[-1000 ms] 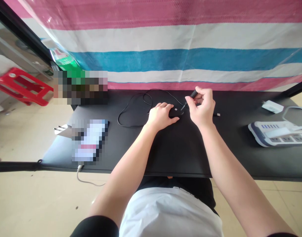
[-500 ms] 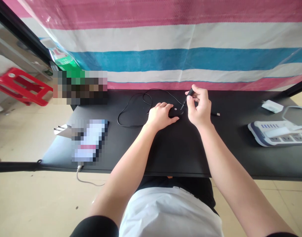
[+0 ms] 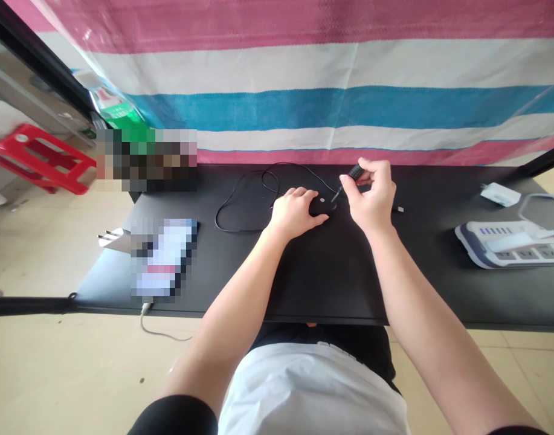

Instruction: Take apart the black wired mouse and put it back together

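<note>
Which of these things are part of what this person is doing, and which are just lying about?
In use, it seems:
slim black tool, in the right hand
dark object, under the left hand
thin black cable, beside the left hand

Just lying about, apparently:
power strip
white adapter behind it
phone
green-labelled bottle
red stool

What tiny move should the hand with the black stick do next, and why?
Maybe one short, gentle stroke away from the left hand: the right hand grips the slim black tool with its tip slanting down, and the left thumb is close by. It's too dark to tell whether the tip touches anything.
</note>
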Demonstrator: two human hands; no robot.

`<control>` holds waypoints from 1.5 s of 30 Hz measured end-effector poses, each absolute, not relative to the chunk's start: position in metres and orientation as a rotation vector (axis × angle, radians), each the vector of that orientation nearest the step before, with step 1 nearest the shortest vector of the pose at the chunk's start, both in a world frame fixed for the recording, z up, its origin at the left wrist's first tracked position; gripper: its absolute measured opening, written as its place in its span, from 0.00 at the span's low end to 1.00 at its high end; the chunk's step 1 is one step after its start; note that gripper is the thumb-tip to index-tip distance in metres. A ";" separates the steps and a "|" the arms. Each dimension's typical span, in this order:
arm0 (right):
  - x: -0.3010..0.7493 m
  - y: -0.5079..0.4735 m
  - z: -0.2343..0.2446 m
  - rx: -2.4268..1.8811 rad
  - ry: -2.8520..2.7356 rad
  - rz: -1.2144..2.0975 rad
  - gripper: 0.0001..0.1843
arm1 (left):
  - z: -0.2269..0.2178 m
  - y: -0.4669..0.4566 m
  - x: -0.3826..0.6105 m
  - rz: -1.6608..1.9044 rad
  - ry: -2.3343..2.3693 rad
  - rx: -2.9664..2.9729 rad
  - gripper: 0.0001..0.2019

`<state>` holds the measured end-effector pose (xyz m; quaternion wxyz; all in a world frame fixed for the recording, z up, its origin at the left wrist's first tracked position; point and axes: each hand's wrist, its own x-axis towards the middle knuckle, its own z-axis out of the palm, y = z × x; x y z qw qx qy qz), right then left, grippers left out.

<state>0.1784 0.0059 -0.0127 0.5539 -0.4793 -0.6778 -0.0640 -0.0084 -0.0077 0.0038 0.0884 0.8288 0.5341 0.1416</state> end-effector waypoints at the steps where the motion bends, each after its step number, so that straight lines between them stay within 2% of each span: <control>1: 0.178 0.006 -0.012 -1.129 -1.600 -0.160 0.20 | 0.004 -0.008 -0.008 0.423 1.588 2.465 0.29; 14: 0.174 0.003 -0.012 -1.092 -1.639 -0.158 0.18 | 0.003 -0.007 -0.009 0.424 1.588 2.469 0.29; 22: 0.179 0.008 -0.017 -1.142 -1.621 -0.124 0.21 | 0.003 -0.006 -0.009 0.422 1.585 2.466 0.29; 29: 0.177 0.007 -0.014 -1.119 -1.569 -0.179 0.19 | 0.003 -0.007 -0.009 0.424 1.590 2.460 0.29; 38: 0.173 0.004 -0.013 -1.088 -1.628 -0.087 0.19 | 0.002 -0.007 -0.009 0.418 1.591 2.470 0.29; 45: 0.175 0.007 -0.016 -1.113 -1.602 -0.190 0.18 | 0.003 -0.007 -0.009 0.435 1.585 2.471 0.29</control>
